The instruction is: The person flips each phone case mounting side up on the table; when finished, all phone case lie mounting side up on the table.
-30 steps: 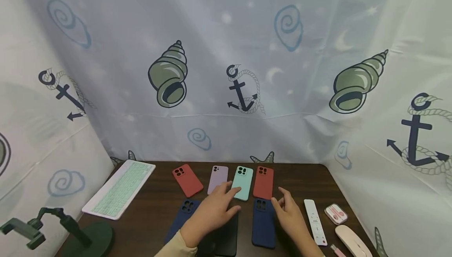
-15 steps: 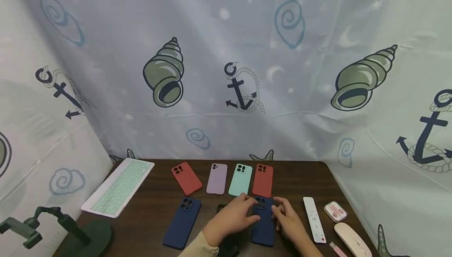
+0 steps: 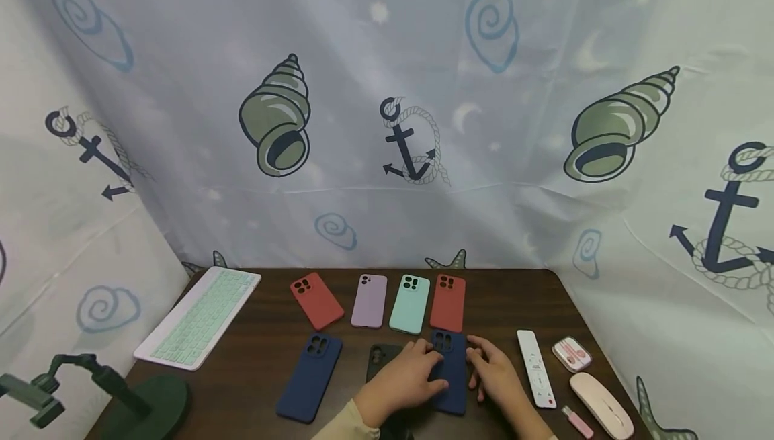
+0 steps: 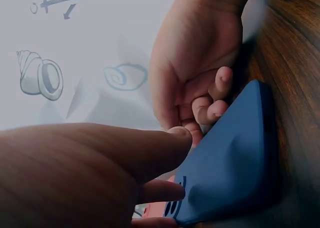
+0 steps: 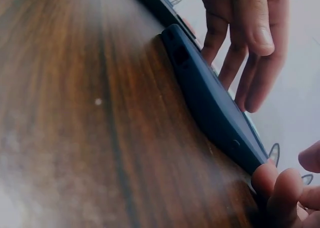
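My left hand (image 3: pixel 404 378) reaches over a dark blue phone case (image 3: pixel 455 367) that lies back side up on the table, camera cutout at its far end. In the left wrist view its outstretched fingers touch the case (image 4: pixel 230 148) near the cutout. The right hand (image 3: pixel 497 374) stays at the right side of that case, fingers loosely bent, and its fingertips (image 5: pixel 265 178) are right at the case's edge in the right wrist view. A black phone case (image 3: pixel 377 355) is partly hidden under my left hand and wrist.
Another dark blue case (image 3: pixel 310 378) lies to the left. Behind are red (image 3: pixel 317 301), lilac (image 3: pixel 369 301), mint (image 3: pixel 410 303) and red cases (image 3: pixel 448 303). A keyboard (image 3: pixel 198 319) and green stand (image 3: pixel 145 408) sit left; a remote (image 3: pixel 536 369), earphone box (image 3: pixel 571 354), mouse (image 3: pixel 601 405) and pink stick (image 3: pixel 577 422) right.
My left hand has moved right and nearer, from the mint case onto the dark blue case. The left dark blue case and the black one show more now. The right hand has barely moved.
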`<state>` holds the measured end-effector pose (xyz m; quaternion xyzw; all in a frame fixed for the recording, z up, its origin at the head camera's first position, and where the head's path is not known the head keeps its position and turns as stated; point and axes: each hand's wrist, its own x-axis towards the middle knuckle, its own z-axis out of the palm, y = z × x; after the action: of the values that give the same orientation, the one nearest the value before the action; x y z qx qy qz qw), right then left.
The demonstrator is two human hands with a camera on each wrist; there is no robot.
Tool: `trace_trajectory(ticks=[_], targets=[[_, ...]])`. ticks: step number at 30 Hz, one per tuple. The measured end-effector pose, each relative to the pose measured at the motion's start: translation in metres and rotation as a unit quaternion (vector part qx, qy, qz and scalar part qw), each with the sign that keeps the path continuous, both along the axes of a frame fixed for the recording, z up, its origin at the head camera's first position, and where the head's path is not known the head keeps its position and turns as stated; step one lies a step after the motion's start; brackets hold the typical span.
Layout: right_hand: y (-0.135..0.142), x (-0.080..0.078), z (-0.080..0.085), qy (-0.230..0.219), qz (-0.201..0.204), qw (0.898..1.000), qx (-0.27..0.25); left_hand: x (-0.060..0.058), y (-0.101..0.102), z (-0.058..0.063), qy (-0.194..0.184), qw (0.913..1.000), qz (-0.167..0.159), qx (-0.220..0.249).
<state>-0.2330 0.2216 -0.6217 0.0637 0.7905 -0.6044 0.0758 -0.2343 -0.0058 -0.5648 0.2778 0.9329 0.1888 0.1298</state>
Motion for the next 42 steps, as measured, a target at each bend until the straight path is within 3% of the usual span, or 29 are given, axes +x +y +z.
trace_trajectory(ticks=[12, 21, 27, 31, 37, 42], targets=[[0.005, -0.001, 0.006, 0.004, -0.001, 0.999, -0.032, -0.003, 0.003, -0.003, 0.001, 1.0, -0.006, -0.005], [0.008, -0.001, 0.003, 0.011, 0.023, 0.998, -0.065, -0.001, 0.0, -0.002, -0.003, 0.9999, -0.001, 0.01], [0.012, -0.001, 0.002, 0.029, 0.069, 0.992, -0.099, -0.001, 0.0, -0.003, 0.003, 0.9994, -0.005, 0.035], [0.015, -0.001, 0.002, 0.036, 0.097, 0.988, -0.112, -0.002, -0.001, -0.002, -0.017, 0.9982, -0.002, 0.058], [0.015, -0.002, -0.001, 0.057, 0.129, 0.986, -0.088, -0.001, 0.0, -0.003, -0.06, 0.9939, 0.007, 0.092], [0.012, -0.002, -0.002, 0.08, 0.159, 0.983, -0.04, 0.001, 0.002, -0.002, -0.07, 0.9897, 0.022, 0.123]])
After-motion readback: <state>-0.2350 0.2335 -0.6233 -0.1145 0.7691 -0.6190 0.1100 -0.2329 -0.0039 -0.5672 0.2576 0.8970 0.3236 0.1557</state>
